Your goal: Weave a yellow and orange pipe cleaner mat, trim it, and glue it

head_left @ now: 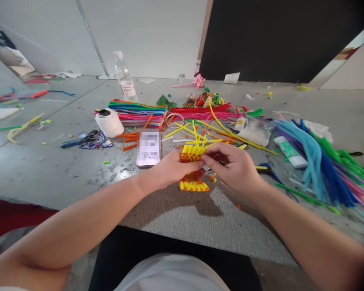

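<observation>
Both my hands meet at the table's middle over a woven piece of yellow and orange pipe cleaners [193,182]. My left hand [172,169] is closed around its left side. My right hand [233,163] pinches its upper right part with fingers pressed together. Loose ends of yellow pipe cleaners [200,135] fan out just beyond the piece. A phone [149,149] lies flat right beside my left hand.
Stacked coloured pipe cleaners [139,112] lie at the back, with a white tape roll [109,122] and a water bottle [125,79]. Blue, green and purple pipe cleaners [321,161] spread at the right beside a white tube [289,151]. Keys [89,139] lie left.
</observation>
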Motion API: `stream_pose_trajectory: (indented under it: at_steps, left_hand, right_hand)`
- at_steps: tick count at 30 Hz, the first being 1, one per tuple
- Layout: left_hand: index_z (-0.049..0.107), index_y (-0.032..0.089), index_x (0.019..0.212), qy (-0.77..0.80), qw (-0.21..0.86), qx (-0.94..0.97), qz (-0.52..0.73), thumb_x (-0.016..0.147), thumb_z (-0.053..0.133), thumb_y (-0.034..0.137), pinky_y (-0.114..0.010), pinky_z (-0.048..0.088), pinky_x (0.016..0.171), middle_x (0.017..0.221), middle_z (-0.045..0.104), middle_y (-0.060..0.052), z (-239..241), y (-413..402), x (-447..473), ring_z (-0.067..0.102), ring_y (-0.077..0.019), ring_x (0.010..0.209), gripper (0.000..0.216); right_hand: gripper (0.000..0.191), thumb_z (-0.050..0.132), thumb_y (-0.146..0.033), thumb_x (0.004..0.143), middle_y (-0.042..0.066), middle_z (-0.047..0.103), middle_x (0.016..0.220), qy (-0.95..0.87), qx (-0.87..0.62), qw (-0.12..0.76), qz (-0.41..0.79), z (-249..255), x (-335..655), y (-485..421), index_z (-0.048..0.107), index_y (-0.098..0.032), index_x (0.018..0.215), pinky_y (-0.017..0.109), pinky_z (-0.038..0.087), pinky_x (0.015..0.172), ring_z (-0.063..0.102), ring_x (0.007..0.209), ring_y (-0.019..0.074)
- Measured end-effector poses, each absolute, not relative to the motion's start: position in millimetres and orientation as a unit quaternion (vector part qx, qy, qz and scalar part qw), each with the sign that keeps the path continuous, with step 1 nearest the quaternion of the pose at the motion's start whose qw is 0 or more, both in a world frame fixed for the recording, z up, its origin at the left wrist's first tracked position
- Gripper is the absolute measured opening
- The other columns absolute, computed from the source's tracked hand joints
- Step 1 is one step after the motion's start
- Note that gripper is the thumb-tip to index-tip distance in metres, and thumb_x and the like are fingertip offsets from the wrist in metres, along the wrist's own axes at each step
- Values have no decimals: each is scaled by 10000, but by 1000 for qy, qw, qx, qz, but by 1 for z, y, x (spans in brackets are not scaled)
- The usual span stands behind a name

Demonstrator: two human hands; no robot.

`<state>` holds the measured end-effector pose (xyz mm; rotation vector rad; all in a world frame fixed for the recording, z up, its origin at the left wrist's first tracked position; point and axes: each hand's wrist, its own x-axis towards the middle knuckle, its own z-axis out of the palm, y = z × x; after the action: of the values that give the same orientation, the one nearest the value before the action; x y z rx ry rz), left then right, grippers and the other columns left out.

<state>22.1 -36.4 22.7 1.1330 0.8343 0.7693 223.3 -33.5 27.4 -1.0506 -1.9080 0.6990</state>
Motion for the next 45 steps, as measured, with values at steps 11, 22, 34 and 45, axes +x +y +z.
stream_pose_trajectory:
  at_steps: [11,22,34,45]
  left_hand:
    - [696,148,921,353,702,518,339,860,790,229,-281,533,744,834,712,-9,27,-36,22,662,-125,730,139]
    - [671,147,797,373,676,553,312,802,780,244,-254,446,622,722,661,12,29,-36,19,608,-108,645,145]
    - [754,120,922,329,749,470,331,777,861,279,-269,514,676,825,721,-38,25,-33,14,678,-139,725,240]
    - [760,146,921,278,784,460,312,707,954,306,-298,570,763,840,761,-50,37,-33,11,723,-173,793,330]
  right_hand:
    - [101,737,-313,930,42,759,878,-730,-420,432,322,28,222,-38,748,-234,991,290,577,585,700,717,182]
    - [82,714,-252,944,56,746,902,-790,-380,420,236,34,224,-39,757,-255,874,351,565,678,698,816,221]
    - [207,640,-169,932,84,764,980,-869,-263,398,131,39,228,-43,789,-261,1044,390,586,743,711,842,227]
    - [176,632,-133,913,92,749,925,-915,-205,346,27,41,230,-39,773,-232,948,394,560,728,670,805,226]
